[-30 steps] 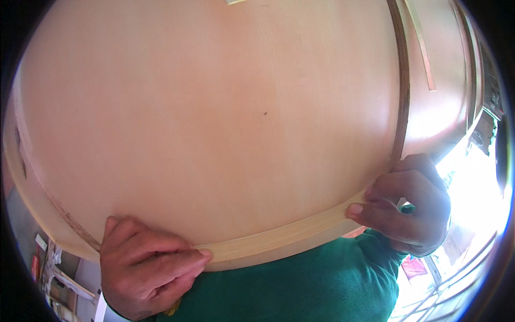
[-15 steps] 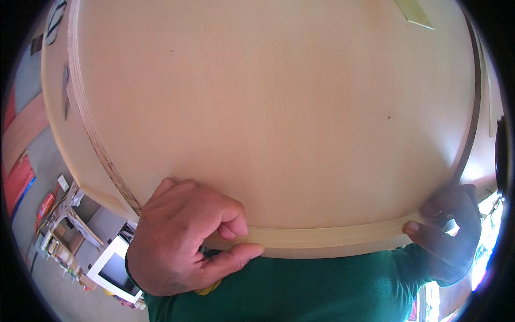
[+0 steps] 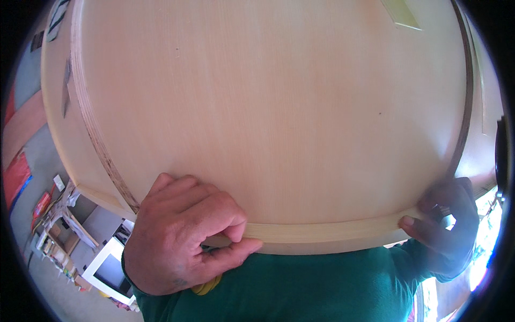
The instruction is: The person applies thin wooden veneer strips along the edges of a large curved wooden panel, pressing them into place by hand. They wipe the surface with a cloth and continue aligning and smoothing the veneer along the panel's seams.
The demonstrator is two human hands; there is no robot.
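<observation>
A large pale plywood panel (image 3: 279, 118) lies flat before me, its layered edge showing on the left and a dark edge on the right. Along its near side runs a narrow pale wooden edge strip (image 3: 322, 232). My left hand (image 3: 185, 231) is closed at the panel's near left corner, fingers curled over the strip, thumb against its front. Its palm side is hidden. At the near right corner my right hand (image 3: 448, 225), in shadow, pinches the strip's other end, thumb on the near face and fingers bent over the corner.
A pale surface (image 3: 56, 107) extends beneath the panel on the left, carrying a thin grey blade-like piece (image 3: 66, 88). A yellowish flat strip (image 3: 402, 15) lies on the panel's far right. Lower left, a white-framed item (image 3: 112, 273) and cluttered shelf (image 3: 59, 252) stand on the floor.
The view has shifted slightly, so the panel's right edge and marks sit a little further left. My left index finger has curled closer to the thumb. Both hands keep their places on the strip.
</observation>
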